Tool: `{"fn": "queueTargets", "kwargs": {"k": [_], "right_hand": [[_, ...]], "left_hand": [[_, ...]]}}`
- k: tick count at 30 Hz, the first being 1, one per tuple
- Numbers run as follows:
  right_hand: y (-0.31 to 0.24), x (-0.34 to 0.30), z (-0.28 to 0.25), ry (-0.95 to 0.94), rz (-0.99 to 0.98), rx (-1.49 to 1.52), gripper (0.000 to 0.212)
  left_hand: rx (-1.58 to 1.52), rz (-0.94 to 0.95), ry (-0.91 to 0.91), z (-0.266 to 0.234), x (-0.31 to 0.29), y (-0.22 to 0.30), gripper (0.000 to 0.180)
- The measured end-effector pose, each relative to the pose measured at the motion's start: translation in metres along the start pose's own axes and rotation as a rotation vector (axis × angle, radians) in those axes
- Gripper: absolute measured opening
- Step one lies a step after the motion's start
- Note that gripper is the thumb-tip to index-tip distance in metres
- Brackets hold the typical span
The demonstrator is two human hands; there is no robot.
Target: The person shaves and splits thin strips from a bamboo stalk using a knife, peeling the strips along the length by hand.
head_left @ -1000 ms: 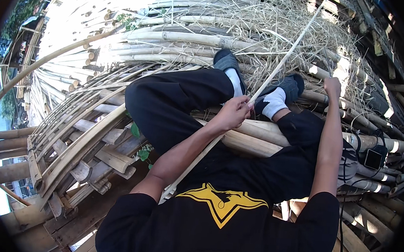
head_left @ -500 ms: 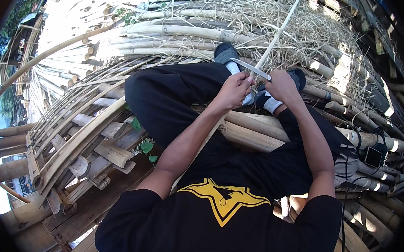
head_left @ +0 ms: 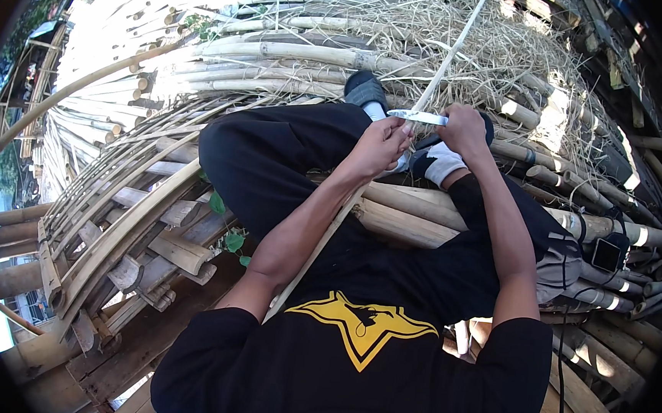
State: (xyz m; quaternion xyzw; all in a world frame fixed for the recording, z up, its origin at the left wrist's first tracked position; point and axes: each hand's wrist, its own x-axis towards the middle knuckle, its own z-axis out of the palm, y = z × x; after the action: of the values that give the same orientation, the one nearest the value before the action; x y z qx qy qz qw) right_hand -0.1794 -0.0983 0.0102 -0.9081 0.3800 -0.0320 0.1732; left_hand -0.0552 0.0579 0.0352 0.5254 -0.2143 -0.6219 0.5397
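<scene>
A long, pale bamboo strip (head_left: pixel 447 65) slants from the upper right down past my hands and under my left forearm to my shirt. My left hand (head_left: pixel 382 145) is closed around it, just short of the blade. In my right fist (head_left: pixel 464 130) is the handle of a knife (head_left: pixel 422 118); its bright blade points left and lies across the strip. Both hands are above my sandalled feet, between my bent legs. The knife's handle is mostly hidden by my fingers.
Bamboo poles (head_left: pixel 311 54) form the surface around me, with dry shavings (head_left: pixel 512 35) heaped at the far right. Split bamboo pieces (head_left: pixel 136 193) are stacked at my left. A small black device (head_left: pixel 609 253) with a cable rests at the right.
The knife blade has turned from slanting to nearly level across the strip, its broad side now catching light. My right hand has risen slightly; my left hand still grips the strip.
</scene>
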Motion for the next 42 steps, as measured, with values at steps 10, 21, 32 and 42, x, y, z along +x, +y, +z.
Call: {"fn": "queueTargets", "kwargs": {"k": [10, 21, 32, 42], "right_hand": [[0.104, 0.021, -0.005, 0.115, 0.419, -0.099, 0.031], [0.145, 0.014, -0.033, 0.234, 0.593, 0.935, 0.031], [-0.018, -0.012, -0.022, -0.090, -0.076, 0.161, 0.034], [-0.038, -0.023, 0.011, -0.215, 0.108, 0.103, 0.039]], "left_hand": [[-0.020, -0.066, -0.142, 0.010, -0.007, -0.006, 0.017], [0.152, 0.016, 0.107, -0.007, -0.010, -0.008, 0.023], [0.113, -0.003, -0.021, -0.012, -0.009, -0.013, 0.027], [0.764, 0.339, 0.318, -0.003, -0.003, -0.025, 0.019]]}}
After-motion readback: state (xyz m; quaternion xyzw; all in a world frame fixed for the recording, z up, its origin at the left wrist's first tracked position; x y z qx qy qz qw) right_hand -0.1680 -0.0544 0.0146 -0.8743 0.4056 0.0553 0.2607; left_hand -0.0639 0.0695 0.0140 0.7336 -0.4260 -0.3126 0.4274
